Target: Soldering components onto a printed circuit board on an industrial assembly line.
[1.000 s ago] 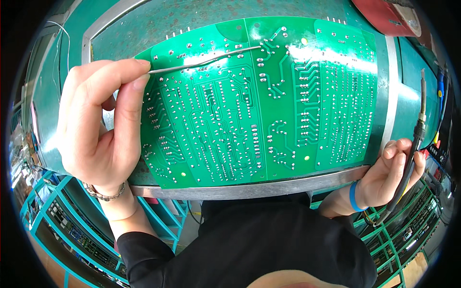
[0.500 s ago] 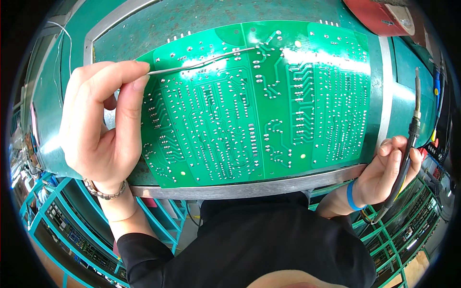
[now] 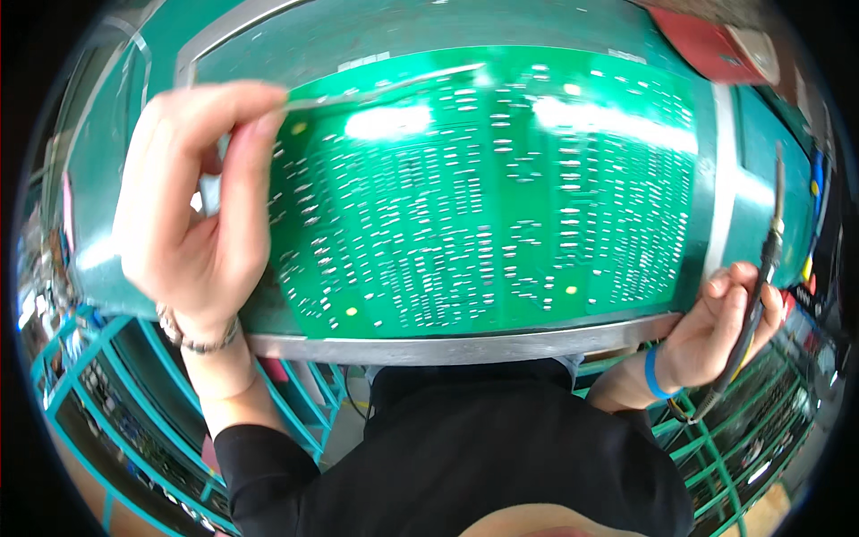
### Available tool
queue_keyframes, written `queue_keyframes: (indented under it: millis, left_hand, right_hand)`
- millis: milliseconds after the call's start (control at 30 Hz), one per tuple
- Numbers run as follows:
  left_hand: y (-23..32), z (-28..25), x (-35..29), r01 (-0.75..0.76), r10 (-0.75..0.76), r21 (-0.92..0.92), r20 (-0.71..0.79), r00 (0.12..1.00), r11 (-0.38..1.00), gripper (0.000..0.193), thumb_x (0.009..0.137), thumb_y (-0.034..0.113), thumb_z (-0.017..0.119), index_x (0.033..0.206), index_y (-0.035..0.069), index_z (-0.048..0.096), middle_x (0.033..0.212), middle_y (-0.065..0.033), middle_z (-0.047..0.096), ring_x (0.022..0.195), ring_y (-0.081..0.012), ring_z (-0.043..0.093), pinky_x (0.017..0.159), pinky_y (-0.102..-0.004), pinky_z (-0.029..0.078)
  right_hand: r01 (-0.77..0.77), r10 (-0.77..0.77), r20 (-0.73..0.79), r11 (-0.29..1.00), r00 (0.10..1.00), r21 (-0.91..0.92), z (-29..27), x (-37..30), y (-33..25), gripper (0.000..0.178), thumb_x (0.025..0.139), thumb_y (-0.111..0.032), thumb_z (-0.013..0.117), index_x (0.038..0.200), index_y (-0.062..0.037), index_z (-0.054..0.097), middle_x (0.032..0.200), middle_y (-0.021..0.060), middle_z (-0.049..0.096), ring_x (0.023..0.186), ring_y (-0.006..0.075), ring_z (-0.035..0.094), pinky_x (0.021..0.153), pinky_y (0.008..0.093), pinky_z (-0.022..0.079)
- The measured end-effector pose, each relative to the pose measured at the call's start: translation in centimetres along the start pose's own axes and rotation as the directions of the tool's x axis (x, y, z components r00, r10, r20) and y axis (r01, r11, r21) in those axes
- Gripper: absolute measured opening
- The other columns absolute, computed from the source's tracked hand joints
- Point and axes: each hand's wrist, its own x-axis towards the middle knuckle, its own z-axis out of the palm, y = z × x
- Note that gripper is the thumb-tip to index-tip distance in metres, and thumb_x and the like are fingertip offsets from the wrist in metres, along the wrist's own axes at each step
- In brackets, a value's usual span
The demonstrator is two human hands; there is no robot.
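A large green circuit board (image 3: pixel 537 197) lies flat on the bench, its side with rows of shiny solder joints facing up. My left hand (image 3: pixel 192 206), at the board's left edge, pinches a thin grey solder wire (image 3: pixel 385 89) between thumb and forefinger. That wire stretches right across the far part of the board, its tip near the middle of the far edge. Motion blur hides whether it touches the board. Off the board's near right corner, my right hand (image 3: pixel 716 327) is closed around a soldering iron (image 3: pixel 759 291). The iron's tip points away from me, right of the board.
A metal strip (image 3: pixel 465 349) runs along the bench's near edge, and another light strip (image 3: pixel 723 179) passes right of the board. At the far right sits a red object (image 3: pixel 702 45). Teal metal racks (image 3: pixel 98 367) stand below the bench on both sides.
My left hand has shifted away from me over the board, and the solder wire's tip has moved farther and slightly left relative to it. My right hand keeps its hold. The view has shifted and blurred.
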Motion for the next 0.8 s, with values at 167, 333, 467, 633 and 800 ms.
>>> queue_keyframes:
  millis: [167, 333, 467, 633, 800]
  left_hand:
    - [-1.0, -0.9, -0.1, -0.017, 0.018, 0.059, -0.020, 1.000, 0.998, 0.013, 0.077, -0.008, 0.061, 0.088, -0.003, 0.063, 0.083, -0.0052, 0.060, 0.064, -0.0057, 0.046, 0.054, -0.0161, 0.033]
    - [-1.1, -0.9, -0.4, -0.063, 0.063, 0.071, -0.003, 0.998, 0.996, 0.013, 0.076, -0.003, 0.064, 0.089, 0.000, 0.064, 0.083, -0.0030, 0.061, 0.061, -0.0042, 0.045, 0.052, -0.0164, 0.031]
    - [-0.9, -0.9, -0.1, -0.077, 0.078, 0.101, -0.013, 0.997, 0.992, 0.013, 0.075, -0.002, 0.065, 0.088, 0.001, 0.065, 0.085, -0.0032, 0.062, 0.060, -0.0041, 0.046, 0.052, -0.0165, 0.031]
    - [-0.8, -1.4, -0.1, 0.077, -0.074, 0.066, -0.053, 0.996, 0.995, 0.012, 0.074, -0.002, 0.064, 0.085, 0.001, 0.064, 0.082, -0.0052, 0.063, 0.062, -0.0090, 0.051, 0.055, -0.0203, 0.038]
    - [-2.0, -1.0, -0.2, 0.043, -0.025, 0.077, -0.212, 0.977, 0.996, 0.009, 0.073, -0.003, 0.066, 0.081, 0.001, 0.065, 0.076, -0.0036, 0.063, 0.057, -0.0057, 0.048, 0.051, -0.0185, 0.036]
  right_hand:
    - [-0.022, 0.019, 0.045, 0.998, 0.999, 0.066, 0.0, -0.2, -0.2, 0.030, 0.084, 0.004, 0.045, 0.113, -0.0015, 0.046, 0.092, 0.0196, 0.056, 0.071, 0.0188, 0.050, 0.061, 0.0269, 0.041]
    - [-0.038, 0.037, 0.023, 0.998, 0.999, 0.054, 0.1, -0.3, -0.4, 0.028, 0.085, 0.005, 0.044, 0.112, -0.0014, 0.047, 0.093, 0.0188, 0.056, 0.070, 0.0175, 0.049, 0.060, 0.0239, 0.040]
    - [-0.038, 0.037, 0.019, 0.998, 0.999, 0.044, 0.0, -0.2, -0.4, 0.027, 0.085, 0.004, 0.044, 0.112, -0.0019, 0.048, 0.093, 0.0181, 0.056, 0.070, 0.0173, 0.049, 0.059, 0.0230, 0.040]
    - [-0.025, 0.025, 0.029, 0.999, 0.999, 0.032, -0.1, -0.1, -0.3, 0.027, 0.085, 0.004, 0.044, 0.112, -0.0017, 0.047, 0.094, 0.0175, 0.057, 0.071, 0.0171, 0.049, 0.058, 0.0226, 0.039]
    - [-0.037, 0.036, -0.018, 0.999, 0.999, -0.024, -0.1, -0.2, -0.3, 0.028, 0.086, 0.002, 0.044, 0.113, -0.0013, 0.047, 0.094, 0.0179, 0.058, 0.071, 0.0166, 0.050, 0.056, 0.0218, 0.039]
